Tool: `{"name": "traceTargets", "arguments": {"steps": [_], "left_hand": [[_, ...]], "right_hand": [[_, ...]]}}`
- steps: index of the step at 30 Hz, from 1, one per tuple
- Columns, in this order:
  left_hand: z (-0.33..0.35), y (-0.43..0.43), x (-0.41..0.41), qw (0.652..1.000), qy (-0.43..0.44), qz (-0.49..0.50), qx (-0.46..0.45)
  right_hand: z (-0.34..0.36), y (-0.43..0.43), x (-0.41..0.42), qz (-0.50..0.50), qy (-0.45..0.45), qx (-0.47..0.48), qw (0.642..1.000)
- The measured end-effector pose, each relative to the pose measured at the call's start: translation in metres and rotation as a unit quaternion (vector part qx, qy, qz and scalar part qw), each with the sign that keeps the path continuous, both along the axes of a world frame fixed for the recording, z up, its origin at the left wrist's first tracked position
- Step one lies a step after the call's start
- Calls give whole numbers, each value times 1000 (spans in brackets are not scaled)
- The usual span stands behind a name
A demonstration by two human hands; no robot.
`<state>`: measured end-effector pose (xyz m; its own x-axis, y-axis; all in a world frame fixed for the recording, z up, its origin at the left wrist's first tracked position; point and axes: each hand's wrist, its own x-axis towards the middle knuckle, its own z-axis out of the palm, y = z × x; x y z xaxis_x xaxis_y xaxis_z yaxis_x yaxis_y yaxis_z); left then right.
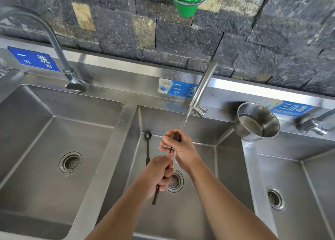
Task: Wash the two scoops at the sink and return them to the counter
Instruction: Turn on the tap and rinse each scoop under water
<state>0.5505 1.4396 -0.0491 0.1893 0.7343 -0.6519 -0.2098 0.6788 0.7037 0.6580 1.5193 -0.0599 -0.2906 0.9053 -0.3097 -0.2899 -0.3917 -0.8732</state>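
Over the middle basin (199,194) I hold a long dark scoop (155,196) in both hands under running water. My left hand (157,174) grips its handle, whose end sticks out below the fist. My right hand (178,147) is wrapped around the scoop's head, which shows dark between the fingers. Water falls from the middle tap (203,89) onto my right hand. A second scoop (147,147), thin and dark with a small round bowl, leans against the basin's back left wall.
A steel pot (257,121) holding some water sits on the ledge between the middle and right basins. The left basin (36,149) has its own tap (59,51). A third tap (315,124) stands at the right. A green funnel-shaped holder (186,2) hangs on the stone wall.
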Motion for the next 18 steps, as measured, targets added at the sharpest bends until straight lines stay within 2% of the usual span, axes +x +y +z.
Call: {"name": "traceTargets", "arguments": {"steps": [4, 7, 9, 11, 13, 15, 18], "left_hand": [[1, 9, 2, 994, -105, -6, -32], [-2, 15, 3, 988, -152, 6, -34], [-4, 18, 5, 990, -142, 2, -26], [-6, 20, 7, 992, -125, -5, -21], [-8, 21, 5, 993, -112, -12, -24], [-10, 21, 2, 994, -103, -18, -24], [-12, 22, -1, 989, -139, -8, -41]], "right_hand": [[1, 7, 3, -16, -87, 37, 995], [2, 16, -1, -66, -201, 57, 976], [1, 23, -7, -116, -251, 25, 961], [0, 31, -12, -159, -262, -48, 951], [1, 37, -11, -179, -213, -142, 950], [5, 40, -8, -194, -101, -218, 951], [8, 38, -1, -151, 22, -235, 960]]}}
